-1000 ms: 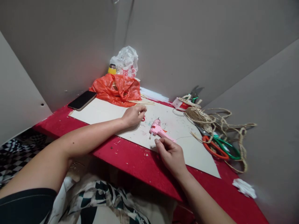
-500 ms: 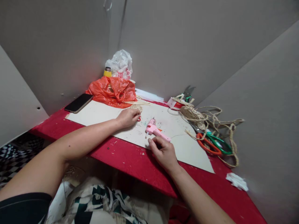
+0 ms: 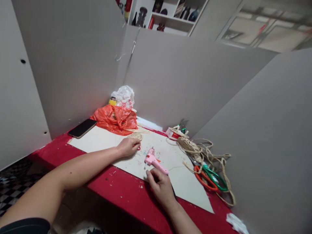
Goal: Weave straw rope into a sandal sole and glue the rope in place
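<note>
My left hand (image 3: 128, 147) lies on the white board (image 3: 99, 138) with its fingers curled together. A small red loop (image 3: 139, 148) shows at its fingertips; the rest of what they may hold is hidden. Just behind that hand is a beige woven coil (image 3: 135, 136). My right hand (image 3: 159, 187) rests at the board's front edge, its fingers loosely curled in and nothing visible in them. Close beyond it a pink glue gun (image 3: 153, 161) lies on its side, a whitish glue stick poking from its back end. My fingers appear apart from it.
An orange plastic bag (image 3: 115, 118), a phone (image 3: 83, 128) and thin sticks (image 3: 138, 131) are at the back left. To the right lie tangled rope (image 3: 192, 146), scissors with orange handles (image 3: 206, 180) and others with green handles (image 3: 216, 178). Grey panels (image 3: 156, 81) enclose the red-covered table (image 3: 124, 187).
The camera has tilted up, so the table sits lower in view and shelves show above the panel. Both hands hold nearly the same places on the board.
</note>
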{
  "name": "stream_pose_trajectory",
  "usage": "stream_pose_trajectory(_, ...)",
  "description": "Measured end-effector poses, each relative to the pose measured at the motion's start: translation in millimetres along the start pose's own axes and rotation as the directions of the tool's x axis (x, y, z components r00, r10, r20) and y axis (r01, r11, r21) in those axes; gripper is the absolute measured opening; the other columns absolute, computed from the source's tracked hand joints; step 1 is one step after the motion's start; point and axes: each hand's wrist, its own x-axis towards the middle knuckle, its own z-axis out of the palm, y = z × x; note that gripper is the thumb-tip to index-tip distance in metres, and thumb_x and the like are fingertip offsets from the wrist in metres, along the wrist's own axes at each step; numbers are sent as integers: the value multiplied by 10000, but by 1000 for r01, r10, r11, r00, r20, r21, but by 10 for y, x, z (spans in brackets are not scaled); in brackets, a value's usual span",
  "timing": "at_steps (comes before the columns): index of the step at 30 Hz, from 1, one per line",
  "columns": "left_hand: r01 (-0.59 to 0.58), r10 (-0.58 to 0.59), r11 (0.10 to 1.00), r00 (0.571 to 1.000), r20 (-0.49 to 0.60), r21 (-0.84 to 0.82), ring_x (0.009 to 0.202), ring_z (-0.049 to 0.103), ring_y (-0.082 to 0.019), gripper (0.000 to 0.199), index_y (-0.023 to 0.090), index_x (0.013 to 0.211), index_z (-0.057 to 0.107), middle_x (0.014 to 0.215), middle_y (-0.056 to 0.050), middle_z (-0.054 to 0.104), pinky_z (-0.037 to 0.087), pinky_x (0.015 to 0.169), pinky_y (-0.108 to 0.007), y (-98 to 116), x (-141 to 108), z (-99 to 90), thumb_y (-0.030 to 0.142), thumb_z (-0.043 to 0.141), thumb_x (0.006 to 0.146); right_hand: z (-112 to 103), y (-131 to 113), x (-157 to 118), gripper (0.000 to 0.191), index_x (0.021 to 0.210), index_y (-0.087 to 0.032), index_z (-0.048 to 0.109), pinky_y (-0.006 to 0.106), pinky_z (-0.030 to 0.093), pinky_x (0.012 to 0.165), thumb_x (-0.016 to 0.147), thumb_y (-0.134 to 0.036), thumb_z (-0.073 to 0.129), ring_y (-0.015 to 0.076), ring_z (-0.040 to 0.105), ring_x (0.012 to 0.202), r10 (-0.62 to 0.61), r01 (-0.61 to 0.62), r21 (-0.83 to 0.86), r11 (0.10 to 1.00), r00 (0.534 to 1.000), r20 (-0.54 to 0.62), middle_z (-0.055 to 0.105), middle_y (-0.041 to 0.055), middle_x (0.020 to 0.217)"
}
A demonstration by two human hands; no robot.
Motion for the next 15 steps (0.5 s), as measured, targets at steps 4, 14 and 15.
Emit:
stream_pose_trajectory(4, 13, -14, 999, 999, -34, -36, 974, 603, -205, 302, 173, 1163, 560, 1175, -87, 587, 521, 824, -412, -20, 21, -3, 320, 540, 901, 15, 16, 19, 285, 616, -223, 432, 257, 302, 521, 894, -261, 485, 133, 384, 521, -4, 4, 11, 1000, 1000, 2, 372, -55, 566)
stream_pose_trajectory(14, 34, -49, 991, 992, -119, -128, 959, 609, -203, 307, 164, 1162, 558, 1158, -85, 593, 526, 809, -407, -69, 44, 50, 321, 544, 899, 49, 109, 28, 304, 614, -222, 431, 248, 296, 499, 903, -316, 445, 136, 379, 516, 29, -29, 23, 999, 999, 18, 364, -52, 554)
stream_pose_trajectory(15, 30, -47, 991, 991, -128, -131, 948, 611, -200, 304, 163, 1156, 560, 1148, -84, 597, 528, 802, -402, -65, 43, 49, 324, 544, 899, 49, 111, 31, 307, 615, -222, 430, 247, 298, 500, 905, -322, 442, 137, 381, 518, 36, -37, 26, 999, 999, 21, 365, -51, 556)
